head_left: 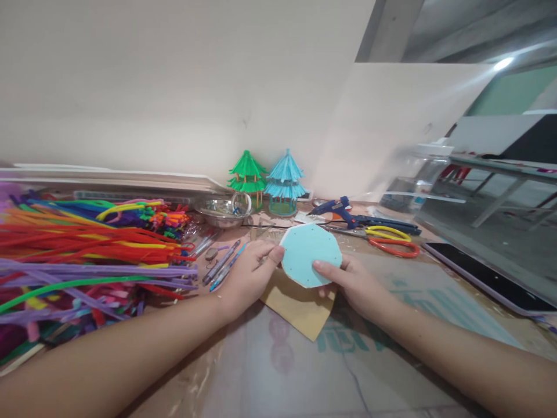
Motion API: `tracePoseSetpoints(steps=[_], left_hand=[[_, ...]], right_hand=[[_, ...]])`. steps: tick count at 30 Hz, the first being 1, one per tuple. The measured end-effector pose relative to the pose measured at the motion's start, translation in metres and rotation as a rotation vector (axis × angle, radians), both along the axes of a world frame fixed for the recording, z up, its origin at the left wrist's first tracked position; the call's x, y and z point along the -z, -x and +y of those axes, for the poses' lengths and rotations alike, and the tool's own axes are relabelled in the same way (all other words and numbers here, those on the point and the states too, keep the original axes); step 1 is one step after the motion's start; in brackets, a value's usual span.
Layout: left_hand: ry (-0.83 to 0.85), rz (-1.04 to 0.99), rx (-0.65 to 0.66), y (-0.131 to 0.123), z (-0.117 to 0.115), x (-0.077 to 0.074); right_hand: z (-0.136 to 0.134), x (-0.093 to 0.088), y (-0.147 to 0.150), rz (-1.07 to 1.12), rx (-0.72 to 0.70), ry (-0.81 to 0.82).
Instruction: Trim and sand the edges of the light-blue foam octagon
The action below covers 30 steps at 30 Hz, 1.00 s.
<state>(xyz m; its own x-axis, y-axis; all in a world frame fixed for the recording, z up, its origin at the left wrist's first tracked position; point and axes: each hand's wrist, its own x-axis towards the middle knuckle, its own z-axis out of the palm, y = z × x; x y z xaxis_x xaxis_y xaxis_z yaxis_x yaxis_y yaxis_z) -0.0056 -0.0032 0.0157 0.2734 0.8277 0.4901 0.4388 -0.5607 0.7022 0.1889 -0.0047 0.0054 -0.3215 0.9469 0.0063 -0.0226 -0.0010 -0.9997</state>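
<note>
A light-blue many-sided disc [307, 249] with small dark dots near its edge is held up between my two hands. My left hand [255, 270] pinches its left edge, thumb on the front face. On the lower right side my right hand [348, 278] grips it, thumb on the face and fingers behind. Below and behind the disc lies a tan sheet [304, 310], its corner pointing toward me. The fingers behind the disc are partly hidden.
Bundles of coloured pipe cleaners [87, 249] fill the left. Green [247, 168] and blue [286, 174] pagoda models stand by the wall, near a metal bowl [220, 215]. Pens [224, 267], a glue gun [339, 212], scissors [394, 241] and a tablet [487, 276] lie around.
</note>
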Motion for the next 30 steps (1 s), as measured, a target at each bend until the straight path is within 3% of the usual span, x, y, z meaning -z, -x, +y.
tracePoseSetpoints(steps=[5,8,11,13,16,19,22,24,27,30], left_hand=[[0.074,-0.172,-0.064,-0.001,0.005,0.01],[0.139,-0.273,-0.025,-0.001,0.004,0.012],[0.137,-0.143,0.064,-0.001,0.001,0.009],[0.12,-0.051,0.049,-0.001,0.0,0.006],[0.102,-0.118,-0.062,-0.001,0.002,0.003],[0.143,-0.24,-0.076,-0.002,0.005,0.003],[0.192,-0.279,-0.046,-0.003,0.004,0.004],[0.197,-0.272,-0.032,-0.004,0.003,0.004],[0.179,-0.217,-0.013,-0.005,-0.001,0.005],[0.106,-0.116,0.004,-0.005,-0.008,0.003]], right_hand=[[0.002,0.002,-0.001,0.022,0.001,-0.024],[0.004,0.002,-0.002,0.003,0.055,-0.051],[0.005,0.003,-0.001,-0.089,0.096,-0.091],[0.004,0.002,0.001,-0.173,0.061,-0.123],[0.004,-0.007,0.002,-0.223,-0.04,-0.17],[0.011,-0.029,-0.013,-0.254,-0.119,-0.222],[0.028,-0.05,-0.043,-0.41,-0.027,-0.362],[0.043,-0.055,-0.065,-0.558,0.127,-0.46],[0.063,-0.047,-0.089,-0.811,0.3,-0.567],[0.073,-0.034,-0.097,-0.962,0.322,-0.519]])
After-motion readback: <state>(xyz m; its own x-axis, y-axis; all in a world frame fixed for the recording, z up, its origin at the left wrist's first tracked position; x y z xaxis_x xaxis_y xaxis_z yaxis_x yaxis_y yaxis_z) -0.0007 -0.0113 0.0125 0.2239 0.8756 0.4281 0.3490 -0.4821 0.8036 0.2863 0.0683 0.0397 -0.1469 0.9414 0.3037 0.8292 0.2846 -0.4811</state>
